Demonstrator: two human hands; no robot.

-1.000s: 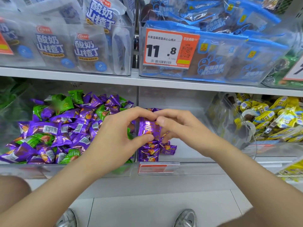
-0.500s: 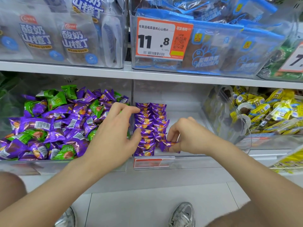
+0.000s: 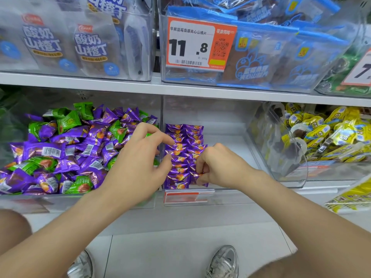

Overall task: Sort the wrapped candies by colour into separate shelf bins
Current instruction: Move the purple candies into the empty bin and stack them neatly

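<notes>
Head view, left bin (image 3: pixel 60 203), mixed candies (image 3: pixel 70 145), middle bin (image 3: pixel 224 121), purple candies (image 3: pixel 183 146)

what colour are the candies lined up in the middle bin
Purple candies, orange print; head view.
</notes>
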